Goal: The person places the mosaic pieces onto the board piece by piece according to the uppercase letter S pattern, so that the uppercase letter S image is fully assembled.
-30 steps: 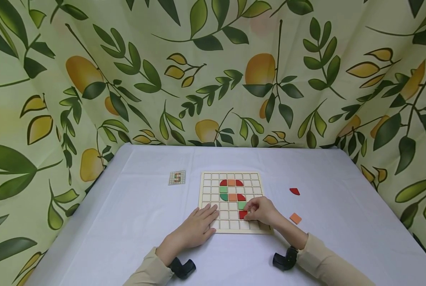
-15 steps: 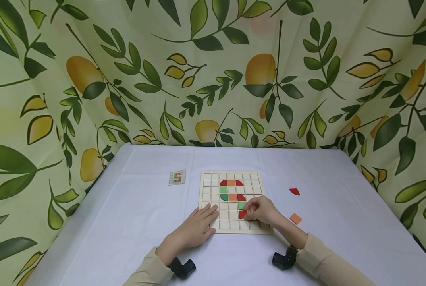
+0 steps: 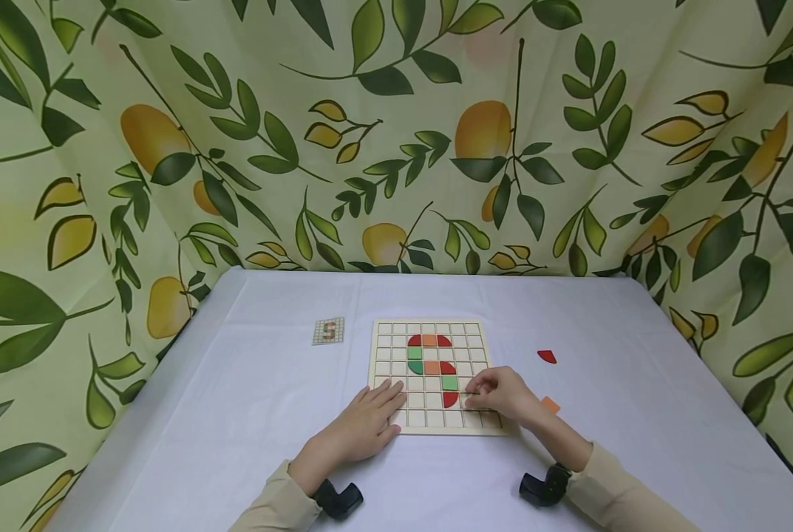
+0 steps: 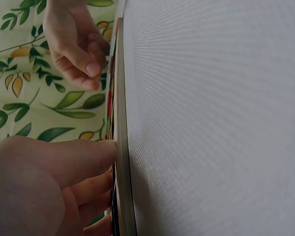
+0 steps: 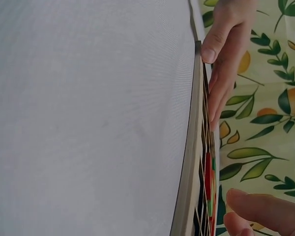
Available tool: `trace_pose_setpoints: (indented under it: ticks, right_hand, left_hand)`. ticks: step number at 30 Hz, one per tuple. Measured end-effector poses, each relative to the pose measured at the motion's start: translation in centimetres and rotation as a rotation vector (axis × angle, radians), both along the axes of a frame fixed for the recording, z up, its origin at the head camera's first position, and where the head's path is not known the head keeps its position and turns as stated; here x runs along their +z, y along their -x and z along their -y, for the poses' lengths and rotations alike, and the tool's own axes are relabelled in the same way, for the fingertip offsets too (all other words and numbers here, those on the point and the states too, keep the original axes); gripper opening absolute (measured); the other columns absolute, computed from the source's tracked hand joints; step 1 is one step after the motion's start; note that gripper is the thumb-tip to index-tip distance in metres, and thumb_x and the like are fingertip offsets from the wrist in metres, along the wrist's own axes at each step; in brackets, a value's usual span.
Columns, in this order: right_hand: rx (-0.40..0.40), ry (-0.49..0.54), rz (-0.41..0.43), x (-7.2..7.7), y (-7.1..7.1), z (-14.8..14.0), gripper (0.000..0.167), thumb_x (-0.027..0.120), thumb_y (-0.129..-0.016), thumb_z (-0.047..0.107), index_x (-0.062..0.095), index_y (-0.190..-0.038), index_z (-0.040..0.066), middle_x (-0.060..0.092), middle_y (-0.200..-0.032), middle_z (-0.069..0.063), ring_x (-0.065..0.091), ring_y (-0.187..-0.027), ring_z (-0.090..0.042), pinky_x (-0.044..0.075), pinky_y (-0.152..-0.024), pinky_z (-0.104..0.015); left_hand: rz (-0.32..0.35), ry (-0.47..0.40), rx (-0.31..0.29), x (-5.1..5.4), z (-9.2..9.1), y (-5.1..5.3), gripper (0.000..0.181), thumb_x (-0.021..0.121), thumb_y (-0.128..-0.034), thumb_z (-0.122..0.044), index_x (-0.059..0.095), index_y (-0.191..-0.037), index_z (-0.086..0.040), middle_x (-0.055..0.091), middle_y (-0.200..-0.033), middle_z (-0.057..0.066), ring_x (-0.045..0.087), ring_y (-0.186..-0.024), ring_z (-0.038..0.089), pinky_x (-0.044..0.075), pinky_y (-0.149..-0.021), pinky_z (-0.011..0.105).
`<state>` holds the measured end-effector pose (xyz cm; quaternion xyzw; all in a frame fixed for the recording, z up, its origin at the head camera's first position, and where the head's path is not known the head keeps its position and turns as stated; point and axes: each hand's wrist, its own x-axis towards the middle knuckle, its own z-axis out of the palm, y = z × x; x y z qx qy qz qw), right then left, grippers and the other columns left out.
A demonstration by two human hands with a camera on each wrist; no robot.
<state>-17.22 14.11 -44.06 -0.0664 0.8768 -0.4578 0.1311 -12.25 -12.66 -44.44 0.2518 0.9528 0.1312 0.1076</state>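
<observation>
My left hand [image 3: 359, 423] rests on the lower left of a wooden grid board [image 3: 429, 420], fingers spread; its thumb [image 4: 91, 156] lies at the board's front edge in the left wrist view. Just right of the lowest red quarter-round tile [image 3: 450, 400], my right hand [image 3: 501, 393] hovers over the board with loosely bent fingers and nothing visible between them. That tile sits in a cell directly below a light green square tile [image 3: 449, 383]. Above, red, orange and green tiles form a curved line, including a dark green quarter-round [image 3: 415, 367].
A small card [image 3: 328, 331] with a coloured grid pattern lies left of the board. To the right are a loose red quarter-round tile [image 3: 547, 357] and an orange square tile [image 3: 551, 404], partly hidden by the right forearm. White cloth [image 3: 263, 369] covers the table.
My right hand has let go of the red quarter-round tile and moved slightly right, so the whole tile now shows in its cell. The left hand has stayed in place.
</observation>
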Motion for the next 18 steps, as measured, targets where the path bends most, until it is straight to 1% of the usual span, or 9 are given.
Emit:
trace_pose_setpoints:
  ticks: [7, 14, 18]
  right_hand:
    - [-0.05, -0.01, 0.024, 0.3, -0.2, -1.1, 0.017, 0.079, -0.073, 0.007, 0.07, -0.086, -0.001, 0.049, -0.062, 0.003, 0.046, -0.065, -0.011, 0.037, -0.054, -0.019]
    - [-0.063, 0.005, 0.02, 0.7, -0.3, -2.8, 0.022, 0.078, -0.075, 0.01, 0.07, -0.09, -0.003, 0.049, -0.063, 0.005, 0.044, -0.06, -0.006, 0.038, -0.05, -0.018]
    - [-0.081, -0.017, 0.02, 0.7, -0.3, -3.8, 0.024, 0.078, -0.076, 0.013, 0.069, -0.092, -0.003, 0.048, -0.062, 0.005, 0.044, -0.058, -0.006, 0.038, -0.05, -0.019]
  left_hand:
    - [0.0, -0.013, -0.004, -0.1, 0.0, 0.0, 0.053, 0.047, -0.0987, -0.03, 0.039, -0.148, -0.012, 0.031, -0.16, 0.004, 0.025, -0.151, 0.027, 0.024, -0.121, 0.054]
    - [-0.007, 0.002, -0.008, -0.1, 0.1, 0.0, 0.053, 0.047, -0.0988, -0.031, 0.039, -0.148, -0.013, 0.031, -0.16, 0.003, 0.025, -0.151, 0.026, 0.025, -0.121, 0.052]
    - [-0.006, -0.001, -0.009, 0.0, 0.1, 0.0, 0.053, 0.046, -0.099, -0.031, 0.038, -0.148, -0.013, 0.031, -0.16, 0.003, 0.025, -0.151, 0.026, 0.025, -0.121, 0.052]
